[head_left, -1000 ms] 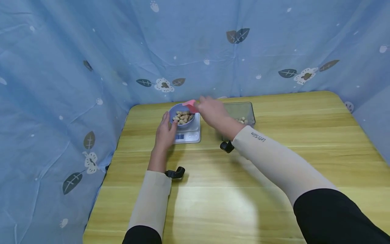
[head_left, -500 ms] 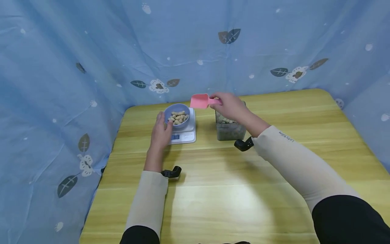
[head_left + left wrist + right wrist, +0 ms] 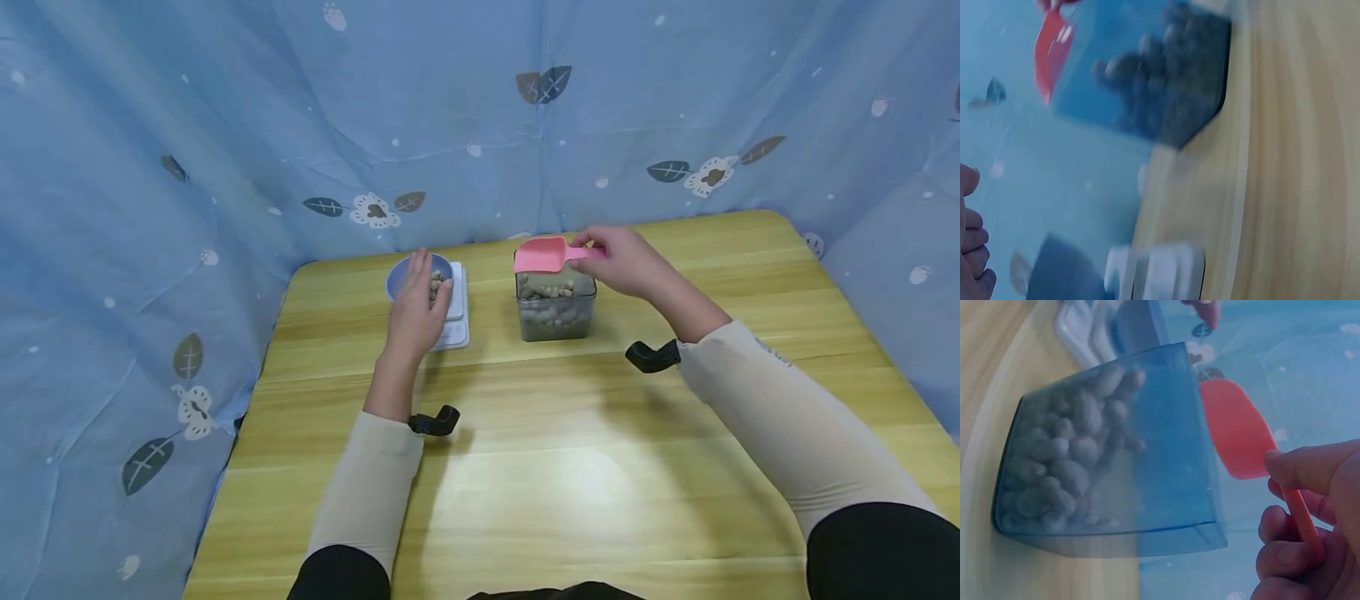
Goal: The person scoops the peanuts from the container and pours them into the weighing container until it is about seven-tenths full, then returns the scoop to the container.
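My right hand (image 3: 618,262) grips the handle of a pink scoop (image 3: 542,255), fingers curled round it. The scoop is above the rim of a clear grey plastic box (image 3: 555,321) that is partly filled with peanuts in shells (image 3: 1063,456); I see nothing in its bowl. On the left, my left hand (image 3: 417,312) is raised over a purple bowl (image 3: 397,279), fingers extended, and hides much of it. Some peanuts show in the bowl between thumb and fingers. The bowl stands on a white kitchen scale (image 3: 456,329), whose display is hidden by the hand.
The wooden table (image 3: 540,458) runs up to a blue patterned curtain (image 3: 450,108) at the back and left. Bowl and scale stand left of the box, with a stretch of table between. A black wrist camera (image 3: 651,357) sticks out from the right wrist.
My right hand has carried the scoop from above the bowl rightward to the box. My left hand has come off the bowl's side and now covers part of it from above.
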A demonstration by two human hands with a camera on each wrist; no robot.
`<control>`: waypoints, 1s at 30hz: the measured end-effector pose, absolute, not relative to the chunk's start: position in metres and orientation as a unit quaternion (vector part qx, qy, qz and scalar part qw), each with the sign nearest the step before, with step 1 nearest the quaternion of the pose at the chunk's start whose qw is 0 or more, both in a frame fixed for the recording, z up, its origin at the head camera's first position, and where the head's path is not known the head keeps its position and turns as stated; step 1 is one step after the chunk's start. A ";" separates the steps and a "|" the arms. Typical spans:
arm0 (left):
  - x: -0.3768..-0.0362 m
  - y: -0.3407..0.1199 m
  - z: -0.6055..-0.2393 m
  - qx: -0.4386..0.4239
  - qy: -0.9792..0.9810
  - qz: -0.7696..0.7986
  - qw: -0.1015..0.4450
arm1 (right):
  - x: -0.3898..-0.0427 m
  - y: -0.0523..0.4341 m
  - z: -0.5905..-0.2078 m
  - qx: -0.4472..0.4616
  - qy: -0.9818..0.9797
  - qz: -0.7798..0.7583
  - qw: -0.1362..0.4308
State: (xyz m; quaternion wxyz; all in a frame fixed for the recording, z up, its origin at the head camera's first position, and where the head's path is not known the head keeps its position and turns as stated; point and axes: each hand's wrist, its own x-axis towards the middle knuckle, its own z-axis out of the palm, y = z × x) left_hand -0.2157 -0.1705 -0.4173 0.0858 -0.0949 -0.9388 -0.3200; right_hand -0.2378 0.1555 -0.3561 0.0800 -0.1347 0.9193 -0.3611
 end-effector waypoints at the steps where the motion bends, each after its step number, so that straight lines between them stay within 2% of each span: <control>1: -0.215 -0.164 -0.417 -0.110 -0.938 -0.318 0.085 | -0.237 0.157 -0.358 -0.133 0.919 -0.363 0.082; 9: -0.211 -0.116 -0.422 -0.188 -0.933 -0.306 0.035 | -0.236 0.161 -0.370 -0.120 0.916 -0.375 0.076; 14: -0.209 -0.101 -0.431 -0.207 -0.937 -0.282 0.010 | -0.239 0.153 -0.382 -0.147 0.927 -0.339 0.071; 20: -0.209 -0.099 -0.437 -0.205 -0.937 -0.282 0.014 | -0.237 0.141 -0.396 -0.145 0.938 -0.311 0.053; 26: -0.203 -0.109 -0.440 -0.189 -0.944 -0.269 0.018 | -0.229 0.146 -0.411 -0.126 0.923 -0.362 0.037; 30: -0.200 -0.118 -0.442 -0.173 -0.956 -0.235 0.040 | -0.217 0.155 -0.418 -0.103 0.919 -0.381 0.010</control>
